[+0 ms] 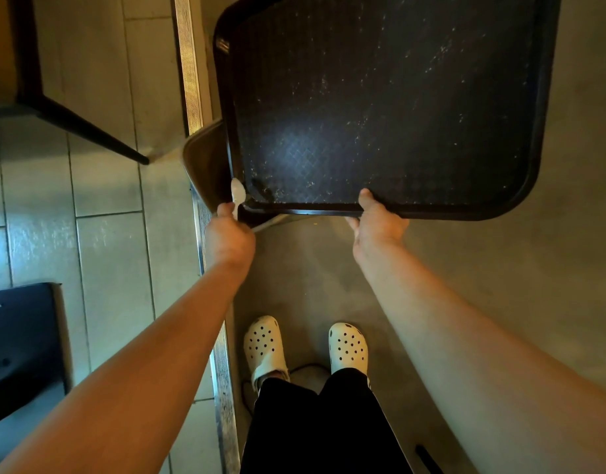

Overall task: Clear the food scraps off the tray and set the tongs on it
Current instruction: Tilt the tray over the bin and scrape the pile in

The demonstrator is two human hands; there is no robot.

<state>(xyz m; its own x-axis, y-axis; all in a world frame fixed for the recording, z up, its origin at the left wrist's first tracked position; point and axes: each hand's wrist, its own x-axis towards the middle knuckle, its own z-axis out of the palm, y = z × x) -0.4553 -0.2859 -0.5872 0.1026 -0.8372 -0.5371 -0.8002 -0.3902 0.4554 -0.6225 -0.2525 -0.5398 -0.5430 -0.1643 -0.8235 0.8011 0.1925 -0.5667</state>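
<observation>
Dark plastic, the tray (380, 97) is the biggest thing before you, and you hold it in the air over the grey floor (500, 268), tilted, I think, so that loose bits can slide toward its near left corner. Fine pale crumbs (442, 53) are scattered over its textured surface, so the clearing does not look finished. Under that left corner a brownish rim (205, 159) shows, perhaps a bin for the scraps; I cannot tell for sure. Your right hand (377, 224) grips the near edge of the tray, thumb on top and the fingers hidden beneath, to carry the weight. Your left hand (228, 234) is closed around the tongs (238, 196); their whitish tip lies against the corner of the tray, probably to scrape the crumbs off, and a metal part sticks out below the hand. They are not yet set on the tray. A small dark scrap (260, 186) sits just beside the tip.
</observation>
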